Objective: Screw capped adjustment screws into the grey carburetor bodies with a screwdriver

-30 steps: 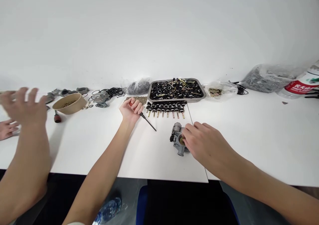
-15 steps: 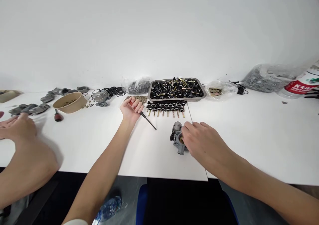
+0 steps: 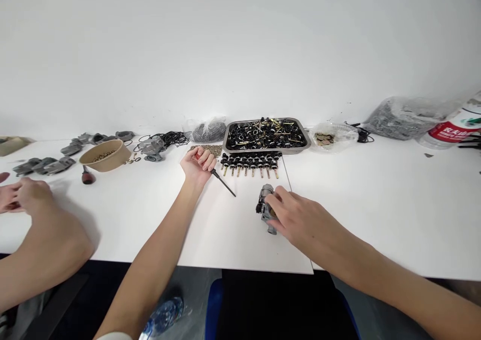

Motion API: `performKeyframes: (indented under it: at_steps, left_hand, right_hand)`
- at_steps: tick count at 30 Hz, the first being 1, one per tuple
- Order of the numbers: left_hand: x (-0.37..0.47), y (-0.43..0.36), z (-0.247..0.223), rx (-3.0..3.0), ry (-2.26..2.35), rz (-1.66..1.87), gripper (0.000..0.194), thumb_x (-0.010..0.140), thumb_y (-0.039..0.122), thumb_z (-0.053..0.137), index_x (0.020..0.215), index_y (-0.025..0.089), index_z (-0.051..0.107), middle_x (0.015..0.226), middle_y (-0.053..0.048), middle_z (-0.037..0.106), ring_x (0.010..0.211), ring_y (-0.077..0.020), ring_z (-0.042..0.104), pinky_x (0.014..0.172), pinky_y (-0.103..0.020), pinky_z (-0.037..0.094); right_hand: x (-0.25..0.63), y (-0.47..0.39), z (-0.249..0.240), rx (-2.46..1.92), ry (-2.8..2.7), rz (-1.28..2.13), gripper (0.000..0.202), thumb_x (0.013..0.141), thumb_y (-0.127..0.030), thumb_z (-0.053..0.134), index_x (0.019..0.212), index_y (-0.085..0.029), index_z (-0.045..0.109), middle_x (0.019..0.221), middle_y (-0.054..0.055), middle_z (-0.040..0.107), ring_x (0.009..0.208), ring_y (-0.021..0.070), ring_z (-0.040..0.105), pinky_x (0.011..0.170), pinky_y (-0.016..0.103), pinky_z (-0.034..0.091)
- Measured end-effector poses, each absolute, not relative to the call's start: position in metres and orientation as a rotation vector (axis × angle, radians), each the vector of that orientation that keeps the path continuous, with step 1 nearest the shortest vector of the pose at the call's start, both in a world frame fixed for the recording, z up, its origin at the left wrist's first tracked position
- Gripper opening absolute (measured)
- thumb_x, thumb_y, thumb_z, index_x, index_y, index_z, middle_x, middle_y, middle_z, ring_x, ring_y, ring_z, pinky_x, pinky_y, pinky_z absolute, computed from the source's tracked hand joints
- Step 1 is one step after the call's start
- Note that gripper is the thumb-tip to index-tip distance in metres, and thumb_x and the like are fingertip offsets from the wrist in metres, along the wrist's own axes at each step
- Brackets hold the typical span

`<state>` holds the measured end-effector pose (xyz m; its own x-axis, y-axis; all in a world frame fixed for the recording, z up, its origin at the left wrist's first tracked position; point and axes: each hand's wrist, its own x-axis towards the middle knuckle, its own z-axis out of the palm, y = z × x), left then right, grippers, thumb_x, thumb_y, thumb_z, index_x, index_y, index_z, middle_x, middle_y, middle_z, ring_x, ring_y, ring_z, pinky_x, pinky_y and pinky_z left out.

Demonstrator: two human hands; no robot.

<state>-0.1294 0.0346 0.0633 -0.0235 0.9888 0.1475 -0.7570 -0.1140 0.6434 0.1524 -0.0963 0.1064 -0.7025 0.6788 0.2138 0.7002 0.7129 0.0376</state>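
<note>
My left hand point(image 3: 199, 165) is closed around the handle of a screwdriver point(image 3: 225, 183), whose dark shaft slants down to the right above the table. My right hand point(image 3: 291, 210) grips a grey metal carburetor point(image 3: 266, 192) that rests on the white table, with thumb and fingers on its right side. The fingers hide part of the carburetor's round opening. Just behind stand rows of small black parts with brass-coloured stems point(image 3: 253, 164).
Behind the rows lies a metal tray point(image 3: 306, 147) heaped with black and brass parts. A tan bowl point(image 3: 124, 159), a second screwdriver point(image 3: 87, 177) and grey castings point(image 3: 45, 165) are at left, beside a co-worker's hands point(image 3: 30, 194). Bags point(image 3: 404, 119) and a large bottle point(image 3: 451, 129) stand right.
My right hand has shifted its hold on the carburetor, its fingers now reaching further left over it. The left hand and screwdriver have stayed put. The co-worker's hands have moved slightly.
</note>
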Motion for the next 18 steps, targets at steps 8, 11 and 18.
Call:
performKeyframes:
  at_steps: [8, 11, 18]
  left_hand:
    - [-0.131, 0.035, 0.064, 0.648, 0.436, 1.578, 0.027, 0.084, 0.018, 0.041, 0.060, 0.020, 0.030, 0.048, 0.005, 0.020, 0.034, -0.0102, 0.023, 0.036, -0.025, 0.022]
    - [-0.130, 0.034, 0.065, 0.612, 0.432, 1.579, 0.027, 0.084, 0.019, 0.043, 0.060, 0.020, 0.030, 0.047, 0.005, 0.021, 0.034, -0.0102, 0.024, 0.036, -0.026, 0.022]
    - [-0.131, 0.034, 0.064, 0.585, 0.389, 1.575, 0.026, 0.083, 0.018, 0.042, 0.059, 0.019, 0.032, 0.047, 0.005, 0.020, 0.033, -0.0106, 0.023, 0.036, -0.026, 0.020]
  right_hand:
    - [0.206, -0.077, 0.113, -1.228, -2.615, 0.173, 0.023, 0.087, -0.006, 0.049, 0.103, -0.020, 0.060, 0.098, 0.007, 0.062, 0.068, 0.0173, 0.061, 0.057, 0.030, 0.048]
    - [0.253, -0.061, 0.108, -1.345, -2.481, 0.202, 0.022, 0.092, -0.016, 0.051, 0.109, -0.026, 0.060, 0.111, 0.012, 0.064, 0.072, 0.0204, 0.065, 0.062, 0.035, 0.049]
    - [0.335, -0.048, 0.113, -1.385, -2.158, -0.201, 0.024, 0.095, -0.030, 0.048, 0.087, -0.027, 0.070, 0.082, 0.019, 0.065, 0.064, 0.0276, 0.061, 0.060, 0.047, 0.038]
